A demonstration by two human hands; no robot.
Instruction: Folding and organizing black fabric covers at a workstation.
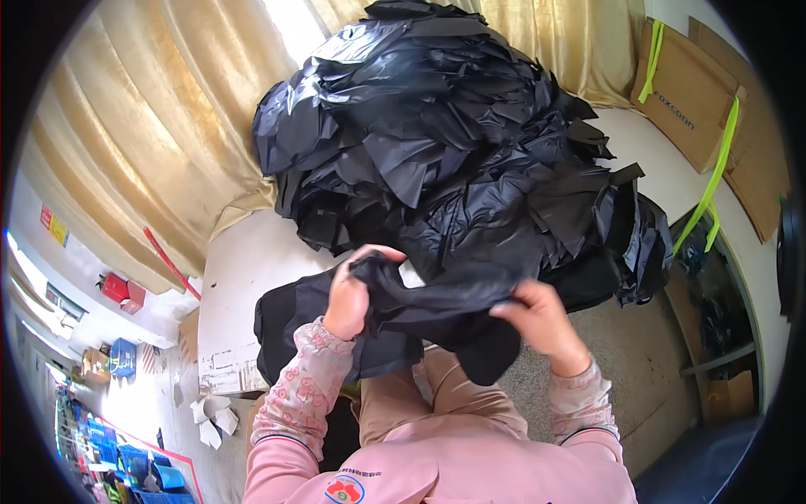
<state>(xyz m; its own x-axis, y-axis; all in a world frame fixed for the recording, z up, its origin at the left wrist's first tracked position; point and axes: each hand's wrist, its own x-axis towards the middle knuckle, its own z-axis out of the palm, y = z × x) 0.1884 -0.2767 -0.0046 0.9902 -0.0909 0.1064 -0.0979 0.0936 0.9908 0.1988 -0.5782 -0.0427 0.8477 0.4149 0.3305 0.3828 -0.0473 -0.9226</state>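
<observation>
A black fabric piece is stretched between both my hands just above my lap. My left hand grips its left end, bunched at the top. My right hand pinches its right edge. Behind it rises a big heap of black fabric pieces on a white table. More black fabric lies flat at the table's near edge under my left wrist.
Gold curtains hang behind and to the left of the table. Flat cardboard boxes with yellow-green straps lean at the right. Blue crates and a red box are on the floor at far left.
</observation>
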